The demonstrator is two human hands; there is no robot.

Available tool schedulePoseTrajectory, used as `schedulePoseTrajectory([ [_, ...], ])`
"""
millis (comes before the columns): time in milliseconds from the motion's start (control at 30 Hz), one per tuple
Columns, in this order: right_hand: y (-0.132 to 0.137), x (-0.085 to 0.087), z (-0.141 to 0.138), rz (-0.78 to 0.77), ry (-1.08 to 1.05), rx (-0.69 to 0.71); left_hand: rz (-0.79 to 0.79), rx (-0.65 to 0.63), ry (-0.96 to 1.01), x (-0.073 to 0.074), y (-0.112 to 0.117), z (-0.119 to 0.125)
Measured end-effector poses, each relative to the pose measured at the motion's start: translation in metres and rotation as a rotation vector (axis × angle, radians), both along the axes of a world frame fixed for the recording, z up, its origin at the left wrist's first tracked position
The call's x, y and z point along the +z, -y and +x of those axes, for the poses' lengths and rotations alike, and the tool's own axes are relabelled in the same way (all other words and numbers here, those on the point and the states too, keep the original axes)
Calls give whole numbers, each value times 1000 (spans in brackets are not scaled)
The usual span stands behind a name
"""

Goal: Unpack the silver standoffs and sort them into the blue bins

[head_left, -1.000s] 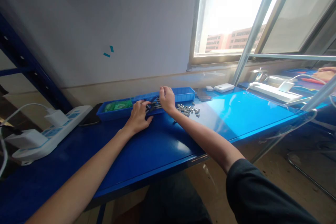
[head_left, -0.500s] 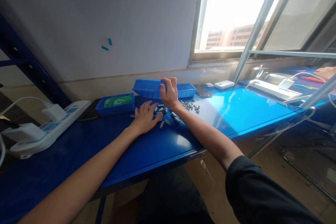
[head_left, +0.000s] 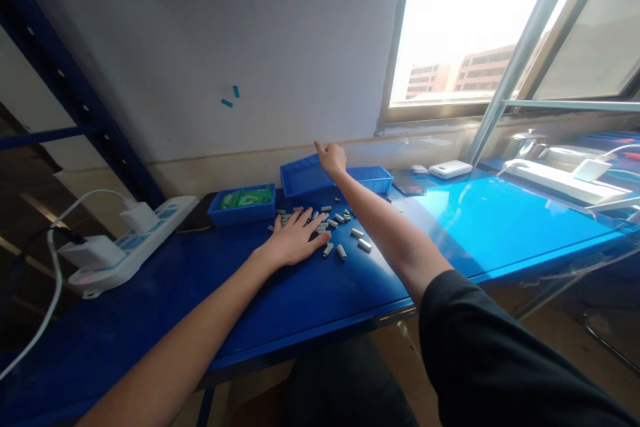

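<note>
My left hand (head_left: 295, 240) lies palm down with fingers spread over a scatter of short grey metal pieces (head_left: 341, 252), tube-like or hexagonal. It covers some of them. Farther back, my right hand (head_left: 333, 159) is closed on the upper edge of a tilted blue plastic bin (head_left: 303, 177); its fingertips are partly hidden. Just right of that hand is a second blue bin section (head_left: 375, 180), and I cannot tell whether both belong to one bin. My right forearm hides part of the scatter.
A smaller blue bin (head_left: 240, 215) holds green packets (head_left: 250, 197). Left of it are a dark phone-like slab (head_left: 197, 217) and a white power strip (head_left: 135, 240) with plugs. A white box-shaped device (head_left: 450, 169) and a metal frame post (head_left: 520, 60) stand at the right.
My right hand has moved away from me and slightly left, and the bin under it has tipped, showing more of its inside. My left hand stays flat on the pieces. The view has shifted left.
</note>
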State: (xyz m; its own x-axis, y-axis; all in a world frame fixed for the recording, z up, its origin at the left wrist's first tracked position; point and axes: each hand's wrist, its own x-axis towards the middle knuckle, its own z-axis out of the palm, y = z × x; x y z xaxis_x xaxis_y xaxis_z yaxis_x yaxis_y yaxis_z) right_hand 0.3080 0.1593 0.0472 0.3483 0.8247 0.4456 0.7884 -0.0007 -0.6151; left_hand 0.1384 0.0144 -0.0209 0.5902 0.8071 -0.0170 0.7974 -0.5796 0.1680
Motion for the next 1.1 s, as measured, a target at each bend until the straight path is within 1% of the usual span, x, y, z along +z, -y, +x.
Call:
schedulePoseTrajectory([
  [100,8,-10,-9,8,210,-17,4,-1,5,1,1,-1],
  [167,20,-15,-9,34,344,-5,6,-2,11,0,1,-1],
  [233,36,-21,-3,29,437,39,7,-2,17,0,1,0],
  [300,52,-28,5,11,507,131,10,2,21,0,0,1],
  [400,74,-42,16,-65,617,334,15,15,19,0,0,1],
  [467,83,-50,20,-117,688,415,12,25,13,0,-1,1],
  [533,86,-55,23,-78,719,405,10,38,9,1,-2,1],
  [600,84,-55,24,39,703,356,8,51,2,0,-3,1],
  [667,79,-55,23,102,680,330,11,61,-9,0,-3,2],
  [767,72,-56,22,27,686,341,6,50,-18,1,-3,2],
  [833,71,-59,22,-21,698,316,15,18,-5,7,-7,-2],
  [900,75,-60,23,-37,694,264,97,-12,60,18,-15,-12],
  [933,77,-59,25,-46,688,245,183,-8,126,24,-21,-20],
  [967,80,-59,26,-57,683,236,285,23,209,31,-29,-30],
  [1000,83,-58,28,-68,680,239,390,94,290,37,-36,-43],
  [1067,87,-56,31,-82,678,255,576,315,398,44,-52,-73],
  [1100,88,-56,32,-86,677,260,622,439,413,44,-58,-89],
])
